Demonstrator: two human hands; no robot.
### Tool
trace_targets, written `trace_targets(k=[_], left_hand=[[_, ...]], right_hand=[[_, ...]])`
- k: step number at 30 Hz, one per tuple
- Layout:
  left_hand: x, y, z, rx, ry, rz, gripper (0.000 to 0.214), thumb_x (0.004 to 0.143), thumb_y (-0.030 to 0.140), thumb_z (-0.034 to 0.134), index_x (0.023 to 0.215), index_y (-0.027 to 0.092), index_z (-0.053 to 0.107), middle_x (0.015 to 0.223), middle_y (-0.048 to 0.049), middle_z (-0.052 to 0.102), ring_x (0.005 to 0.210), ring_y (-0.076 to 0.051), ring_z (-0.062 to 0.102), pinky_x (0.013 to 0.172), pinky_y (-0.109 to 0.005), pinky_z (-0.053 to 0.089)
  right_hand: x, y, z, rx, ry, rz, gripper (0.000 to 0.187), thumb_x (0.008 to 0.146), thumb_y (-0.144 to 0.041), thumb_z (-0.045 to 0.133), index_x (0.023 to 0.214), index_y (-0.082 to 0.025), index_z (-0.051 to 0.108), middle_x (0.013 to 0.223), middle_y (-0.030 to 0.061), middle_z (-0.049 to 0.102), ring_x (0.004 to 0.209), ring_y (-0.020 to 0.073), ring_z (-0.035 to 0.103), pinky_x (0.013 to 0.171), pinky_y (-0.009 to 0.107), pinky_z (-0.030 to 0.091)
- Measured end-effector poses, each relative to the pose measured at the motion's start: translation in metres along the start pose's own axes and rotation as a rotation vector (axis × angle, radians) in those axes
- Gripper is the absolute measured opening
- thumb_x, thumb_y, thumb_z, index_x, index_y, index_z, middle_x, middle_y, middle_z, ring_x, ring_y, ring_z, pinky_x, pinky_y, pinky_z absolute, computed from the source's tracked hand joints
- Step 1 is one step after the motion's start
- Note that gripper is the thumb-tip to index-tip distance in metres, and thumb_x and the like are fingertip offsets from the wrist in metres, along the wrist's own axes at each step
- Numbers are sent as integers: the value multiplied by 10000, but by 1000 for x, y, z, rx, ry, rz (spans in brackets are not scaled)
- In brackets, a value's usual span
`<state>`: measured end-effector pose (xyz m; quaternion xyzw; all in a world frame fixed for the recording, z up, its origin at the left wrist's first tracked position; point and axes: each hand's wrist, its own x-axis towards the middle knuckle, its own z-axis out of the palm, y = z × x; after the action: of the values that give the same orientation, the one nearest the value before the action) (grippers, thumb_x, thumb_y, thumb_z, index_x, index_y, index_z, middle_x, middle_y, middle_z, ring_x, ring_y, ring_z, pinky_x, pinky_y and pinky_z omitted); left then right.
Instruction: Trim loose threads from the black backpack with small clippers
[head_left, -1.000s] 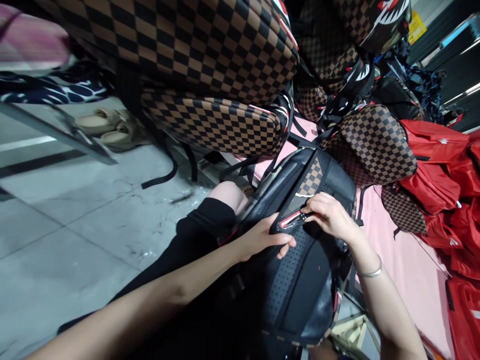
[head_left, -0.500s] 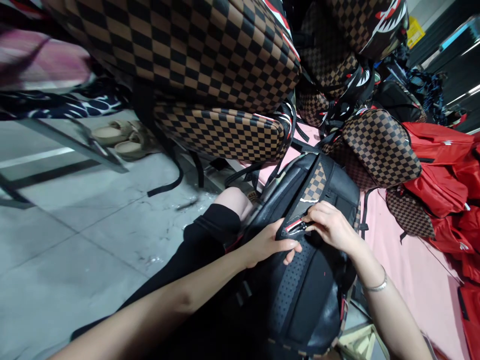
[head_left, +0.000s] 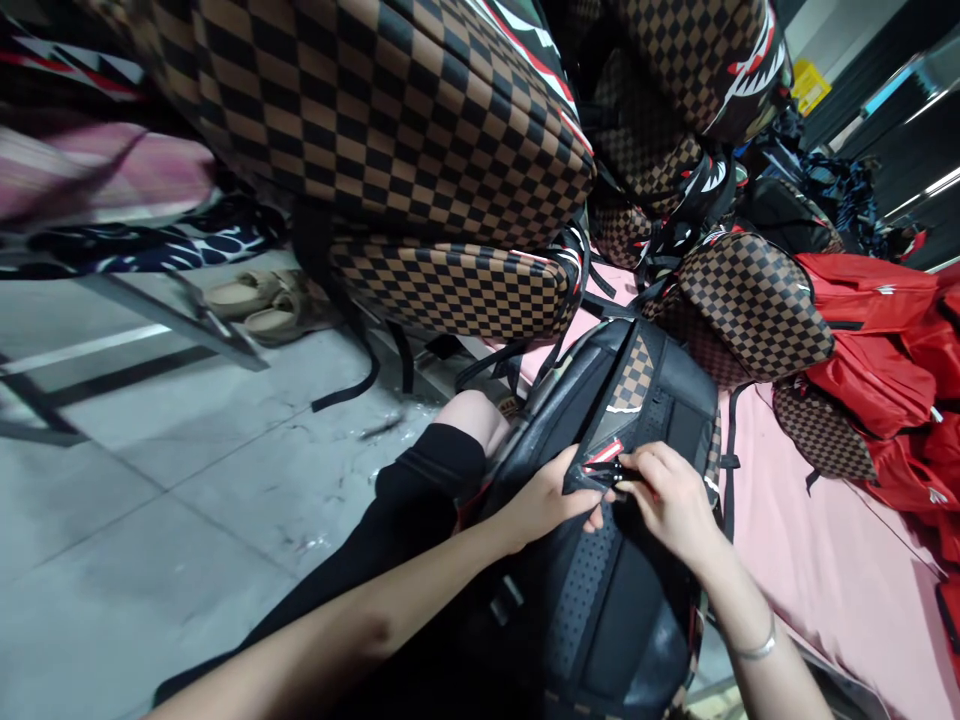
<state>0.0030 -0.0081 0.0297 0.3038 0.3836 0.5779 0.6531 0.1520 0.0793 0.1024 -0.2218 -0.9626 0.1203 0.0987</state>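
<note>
A black backpack (head_left: 645,600) with brown-and-black checked trim lies across my lap, back panel up. My left hand (head_left: 551,497) pinches the edge of its shoulder strap (head_left: 628,385), thumb on top and fingers curled beneath. In my right hand (head_left: 671,495) is a small pair of black thread snips (head_left: 616,471). Its pointed blades reach left over the strap, beside a red-and-white printed patch (head_left: 604,453) close to my left thumb. The snips' handles are mostly hidden by my fingers.
Large checked backpacks (head_left: 390,110) hang over the left and top, their straps dangling. Another checked bag (head_left: 757,305) and red bags (head_left: 870,350) sit on a pink-covered table (head_left: 795,540) to the right. Sandals (head_left: 262,305) stand on the tiled floor near a metal frame (head_left: 180,325).
My right hand has shifted slightly down and right, and the snips' blades now show clearly across the strap. My left hand keeps its pinch. The whole view has shifted a little.
</note>
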Motion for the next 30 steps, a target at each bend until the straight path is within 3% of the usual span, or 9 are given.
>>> trace_targets(k=[3,6,8,10,14,17,21,30], left_hand=[[-1,0,5,148,93,12,279,731,189,558,998,151,486,626,22,607,582,-166,589,606,-306,487],[-2,-2,11,340,239,101,302,685,168,575,984,160,532,896,-36,644,869,-211,606,817,-348,479],[-5,-4,15,314,305,192,435,694,161,570,1121,168,485,1110,-65,596,1057,-217,549,952,-355,420],[-8,-7,17,226,320,251,530,744,173,544,1247,176,377,1187,-80,557,1101,-195,533,988,-348,401],[-10,-11,14,297,330,288,314,815,246,537,1122,191,500,1109,-54,594,1031,-177,569,942,-311,428],[-7,-10,9,329,385,316,190,817,303,555,962,181,557,918,-30,632,876,-171,606,821,-285,467],[-4,-10,8,378,498,307,186,827,362,536,827,177,552,728,-8,620,712,-162,599,680,-261,452],[-4,-13,15,523,573,278,189,857,382,470,819,200,504,655,27,566,602,-138,539,592,-240,395]], right_hand=[[-18,-22,8,-144,70,139,160,890,-229,468,1008,-177,562,879,73,602,781,187,591,685,289,480],[-33,-41,18,-218,139,234,165,897,-241,446,1002,-176,556,853,64,608,724,174,600,622,263,460],[-39,-48,22,-231,185,274,164,904,-258,433,980,-177,554,819,55,609,683,167,598,591,254,444],[-41,-52,25,-232,221,297,168,909,-272,423,960,-177,552,771,43,602,635,159,588,567,251,431],[-41,-56,28,-254,266,306,186,915,-280,402,948,-172,551,742,42,601,611,158,585,545,253,413],[-40,-60,28,-273,277,306,185,917,-276,395,917,-175,549,728,41,600,609,158,585,532,253,400],[-41,-64,29,-280,295,304,180,921,-276,386,895,-181,537,734,38,599,597,156,578,524,255,388],[-33,-74,26,-402,311,310,177,915,-249,375,819,-198,514,656,15,544,507,154,523,484,269,347]])
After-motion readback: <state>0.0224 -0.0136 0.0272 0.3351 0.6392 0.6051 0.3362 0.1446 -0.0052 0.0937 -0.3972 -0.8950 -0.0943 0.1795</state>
